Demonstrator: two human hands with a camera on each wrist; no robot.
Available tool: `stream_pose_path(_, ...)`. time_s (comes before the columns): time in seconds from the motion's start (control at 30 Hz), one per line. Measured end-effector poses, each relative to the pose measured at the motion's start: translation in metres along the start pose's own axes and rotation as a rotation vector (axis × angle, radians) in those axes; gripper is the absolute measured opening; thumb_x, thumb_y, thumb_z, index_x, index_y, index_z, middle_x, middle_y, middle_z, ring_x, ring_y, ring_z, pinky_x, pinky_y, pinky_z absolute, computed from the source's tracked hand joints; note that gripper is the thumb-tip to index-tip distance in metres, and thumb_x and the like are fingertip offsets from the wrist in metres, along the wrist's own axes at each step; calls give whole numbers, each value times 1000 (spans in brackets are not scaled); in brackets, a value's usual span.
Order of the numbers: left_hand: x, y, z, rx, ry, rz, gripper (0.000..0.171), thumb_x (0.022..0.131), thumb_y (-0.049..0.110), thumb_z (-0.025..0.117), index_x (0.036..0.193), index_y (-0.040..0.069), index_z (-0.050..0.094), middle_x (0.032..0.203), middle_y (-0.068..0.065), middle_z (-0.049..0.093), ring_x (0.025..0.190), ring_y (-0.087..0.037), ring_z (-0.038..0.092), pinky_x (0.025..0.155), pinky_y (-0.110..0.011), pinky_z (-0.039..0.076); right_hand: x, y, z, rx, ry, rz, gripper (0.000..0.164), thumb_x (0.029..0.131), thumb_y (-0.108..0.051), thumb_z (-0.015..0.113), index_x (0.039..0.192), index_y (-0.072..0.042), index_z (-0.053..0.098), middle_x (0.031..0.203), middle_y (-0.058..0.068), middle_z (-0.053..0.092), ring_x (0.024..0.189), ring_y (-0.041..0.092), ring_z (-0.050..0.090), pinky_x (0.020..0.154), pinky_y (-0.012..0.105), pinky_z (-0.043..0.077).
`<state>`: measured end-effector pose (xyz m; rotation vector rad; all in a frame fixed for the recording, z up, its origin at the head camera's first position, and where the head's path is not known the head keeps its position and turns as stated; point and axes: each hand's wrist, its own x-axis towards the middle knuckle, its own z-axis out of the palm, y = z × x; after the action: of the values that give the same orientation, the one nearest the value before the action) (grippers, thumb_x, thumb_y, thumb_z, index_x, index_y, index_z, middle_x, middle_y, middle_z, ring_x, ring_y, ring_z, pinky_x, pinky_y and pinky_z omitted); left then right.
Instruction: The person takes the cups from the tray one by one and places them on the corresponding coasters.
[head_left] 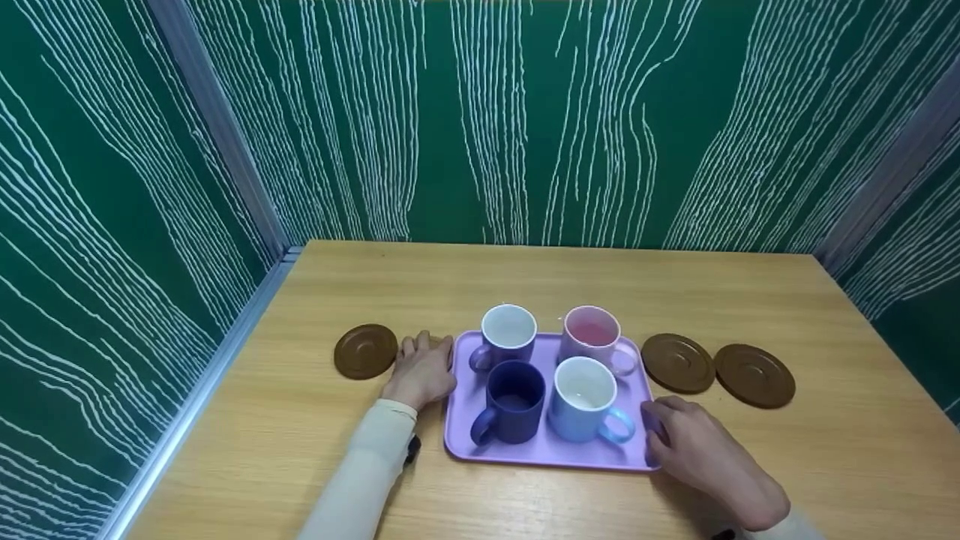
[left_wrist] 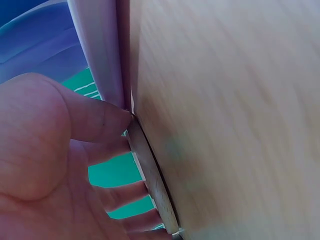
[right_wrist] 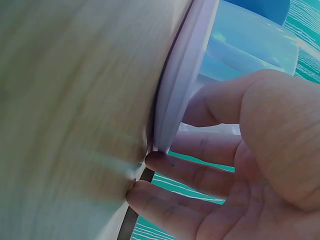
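Note:
A lilac tray (head_left: pixel 469 442) lies on the table and holds several mugs: a dark-handled one (head_left: pixel 509 328) with a white inside, a pink one (head_left: pixel 592 330), a navy one (head_left: pixel 516 405) and a light blue one (head_left: pixel 583 409). My left hand (head_left: pixel 421 375) reaches down over a brown wooden coaster (left_wrist: pixel 152 182) beside the tray's left edge. Its thumb and spread fingertips are on that coaster's rim, and the hand hides most of it in the head view. At the tray's right edge, my right hand (head_left: pixel 686 435) grips the rim, thumb on the inner side, fingers outside.
Another brown coaster (head_left: pixel 365 351) lies left of my left hand. Two more, a nearer coaster (head_left: pixel 678 363) and a farther coaster (head_left: pixel 754 376), lie side by side right of the tray. Green panels with white lines (head_left: pixel 487 127) stand behind the wooden table (head_left: pixel 562 277).

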<state>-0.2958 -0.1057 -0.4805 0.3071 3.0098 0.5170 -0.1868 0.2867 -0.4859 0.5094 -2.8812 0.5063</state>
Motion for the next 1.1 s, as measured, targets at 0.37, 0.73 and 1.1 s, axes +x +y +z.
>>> stream_pose_path(0.37, 0, 0, -2, -11, -1, 10, 68, 87, 13, 60, 154, 8, 49, 153, -32, 38, 136, -53, 35, 114, -65, 32, 3, 2, 3, -20, -7, -10, 24, 86, -7, 73, 109, -1, 73, 105, 11, 70, 93, 24, 66, 84, 50, 59)
stream_pose_path(0.73, 5, -1, -4, -2, -16, 20, 66, 89, 16, 60, 154, 8, 49, 151, -30, 42, 132, -52, 39, 113, -62, 35, 4, 1, 1, -30, -64, -3, 19, 82, -2, 73, 86, -16, 61, 73, -9, 42, 67, 9, 43, 57, 26, 37)
stream_pose_path(1.1, 19, -2, -9, 13, -52, 26, 68, 90, 13, 59, 156, 6, 44, 154, -30, 40, 138, -55, 35, 117, -65, 29, 7, -4, -1, 46, -209, 159, 13, 94, -10, 71, 106, -12, 69, 71, -3, 47, 64, 10, 48, 52, 22, 40)
